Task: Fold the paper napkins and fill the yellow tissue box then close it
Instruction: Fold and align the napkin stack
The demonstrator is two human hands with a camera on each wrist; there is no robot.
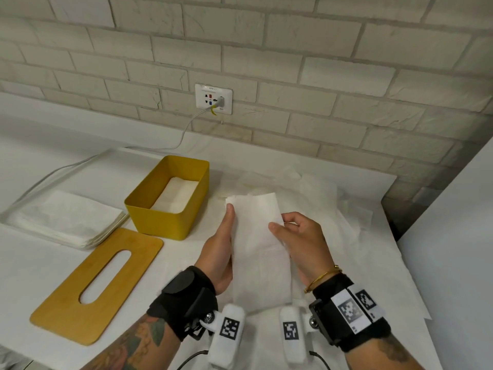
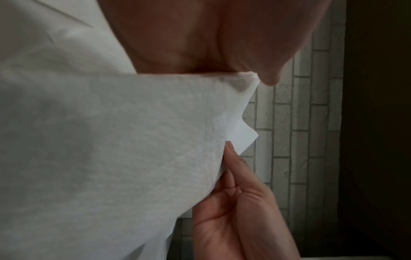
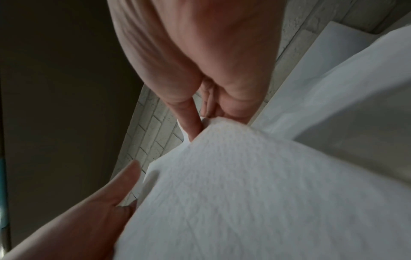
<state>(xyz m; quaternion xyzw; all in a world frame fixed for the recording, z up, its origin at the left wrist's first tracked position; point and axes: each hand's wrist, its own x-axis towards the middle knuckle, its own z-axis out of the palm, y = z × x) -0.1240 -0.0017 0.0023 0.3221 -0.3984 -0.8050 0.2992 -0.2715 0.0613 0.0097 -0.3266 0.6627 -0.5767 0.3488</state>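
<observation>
Evidently light, limp and easily torn, the folded napkin [image 1: 260, 244] is held above the table, at about four o'clock from the yellow tissue box [image 1: 170, 198]. Its far right corner is pinched by the right hand [image 1: 301, 244], while its left edge is clasped by the left hand [image 1: 221, 249], thumb laid straight along it. A hold at the edges is judged best, so the fold is kept.

You are looking at a soft, matt, lightly textured paper napkin [image 1: 257, 236], a smooth matt yellow box [image 1: 170, 209] that is looking like plastic, a smooth wood-grained lid [image 1: 88, 289], and a rough brick wall [image 1: 320, 62].
</observation>
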